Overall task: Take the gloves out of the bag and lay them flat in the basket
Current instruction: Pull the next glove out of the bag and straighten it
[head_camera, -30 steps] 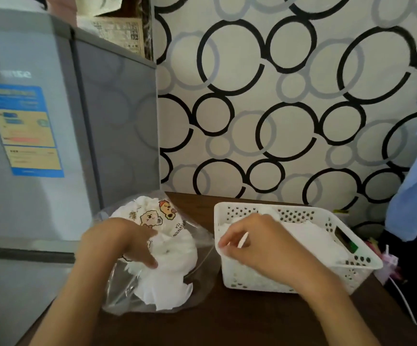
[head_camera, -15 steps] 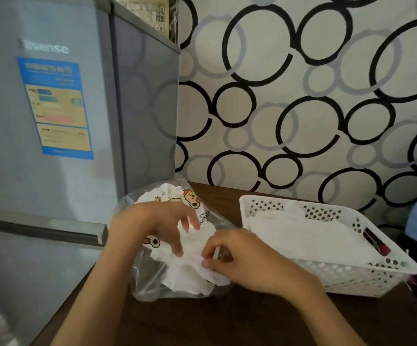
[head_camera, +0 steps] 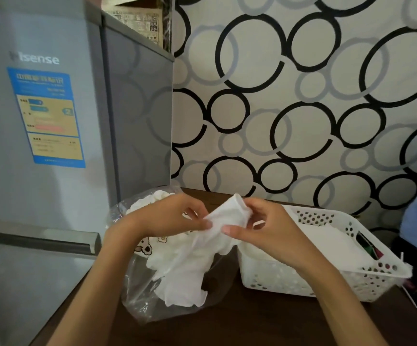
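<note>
Your left hand and right hand both pinch 1 thin white glove by its bunched upper end, thumbs and fingertips closed on it, while its lower part trails down into the clear plastic bag on the dark table. Draw the glove up until it clears the remaining gloves, then spread its cuff between your 2 hands. Carry it right to the white perforated basket and lay it flat on the white layer there, smoothing any folds.
</note>
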Demonstrator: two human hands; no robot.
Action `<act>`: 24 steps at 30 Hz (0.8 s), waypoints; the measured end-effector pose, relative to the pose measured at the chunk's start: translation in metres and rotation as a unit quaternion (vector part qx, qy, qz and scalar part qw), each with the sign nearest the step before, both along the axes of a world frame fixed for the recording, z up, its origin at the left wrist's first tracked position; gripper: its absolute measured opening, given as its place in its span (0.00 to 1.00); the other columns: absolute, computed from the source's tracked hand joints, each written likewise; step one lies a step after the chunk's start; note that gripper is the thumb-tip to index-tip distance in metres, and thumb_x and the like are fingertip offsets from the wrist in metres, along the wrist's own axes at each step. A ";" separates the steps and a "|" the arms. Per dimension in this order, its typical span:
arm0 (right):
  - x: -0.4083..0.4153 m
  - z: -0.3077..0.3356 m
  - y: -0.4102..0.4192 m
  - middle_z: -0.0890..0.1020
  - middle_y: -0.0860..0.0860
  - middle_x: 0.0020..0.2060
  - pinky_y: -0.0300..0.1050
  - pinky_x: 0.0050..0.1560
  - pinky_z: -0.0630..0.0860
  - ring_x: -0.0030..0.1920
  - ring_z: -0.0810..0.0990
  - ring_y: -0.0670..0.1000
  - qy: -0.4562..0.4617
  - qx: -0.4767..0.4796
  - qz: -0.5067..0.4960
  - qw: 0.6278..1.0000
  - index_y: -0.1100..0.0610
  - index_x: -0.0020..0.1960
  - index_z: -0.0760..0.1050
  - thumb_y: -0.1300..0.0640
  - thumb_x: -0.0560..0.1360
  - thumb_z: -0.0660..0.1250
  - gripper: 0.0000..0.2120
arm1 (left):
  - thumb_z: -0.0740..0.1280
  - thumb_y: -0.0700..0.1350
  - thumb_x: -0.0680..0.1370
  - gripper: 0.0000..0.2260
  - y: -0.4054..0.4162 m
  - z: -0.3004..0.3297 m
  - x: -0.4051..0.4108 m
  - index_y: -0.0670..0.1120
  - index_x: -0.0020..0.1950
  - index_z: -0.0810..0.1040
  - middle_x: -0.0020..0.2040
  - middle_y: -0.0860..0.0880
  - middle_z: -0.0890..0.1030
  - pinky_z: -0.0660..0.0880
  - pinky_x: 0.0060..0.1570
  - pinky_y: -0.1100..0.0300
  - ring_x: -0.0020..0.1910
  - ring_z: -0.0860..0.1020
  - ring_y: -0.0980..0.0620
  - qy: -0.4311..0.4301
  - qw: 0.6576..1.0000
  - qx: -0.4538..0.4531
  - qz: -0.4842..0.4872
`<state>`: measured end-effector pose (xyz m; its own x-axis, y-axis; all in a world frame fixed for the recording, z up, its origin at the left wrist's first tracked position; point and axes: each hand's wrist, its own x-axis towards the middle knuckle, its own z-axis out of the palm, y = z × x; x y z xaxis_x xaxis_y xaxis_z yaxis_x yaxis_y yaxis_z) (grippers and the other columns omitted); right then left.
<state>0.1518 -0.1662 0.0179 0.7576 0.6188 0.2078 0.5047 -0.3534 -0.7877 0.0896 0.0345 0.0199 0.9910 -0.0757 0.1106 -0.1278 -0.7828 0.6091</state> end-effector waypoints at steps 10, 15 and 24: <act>0.014 0.013 -0.020 0.76 0.52 0.32 0.35 0.32 0.67 0.31 0.72 0.44 0.023 0.232 -0.134 0.963 0.62 0.45 0.78 0.51 0.78 0.63 0.14 | 0.58 0.55 0.81 0.15 -0.044 0.008 0.012 0.45 0.49 0.76 0.42 0.51 0.76 0.70 0.43 0.63 0.40 0.75 0.56 -0.069 0.972 -0.218 0.044; 0.027 0.017 -0.037 0.72 0.56 0.34 0.43 0.36 0.66 0.35 0.69 0.51 0.001 0.259 -0.187 0.948 0.63 0.46 0.76 0.51 0.79 0.61 0.15 | 0.65 0.57 0.75 0.13 -0.061 0.003 0.013 0.49 0.51 0.80 0.41 0.55 0.83 0.75 0.35 0.71 0.36 0.81 0.62 -0.036 0.981 -0.189 0.002; 0.042 0.028 -0.071 0.81 0.46 0.41 0.36 0.35 0.71 0.41 0.78 0.44 0.018 0.261 -0.222 0.939 0.46 0.44 0.77 0.52 0.78 0.63 0.06 | 0.59 0.50 0.81 0.12 -0.053 -0.001 0.018 0.50 0.46 0.81 0.42 0.52 0.84 0.76 0.42 0.68 0.42 0.82 0.55 -0.113 0.940 -0.296 0.122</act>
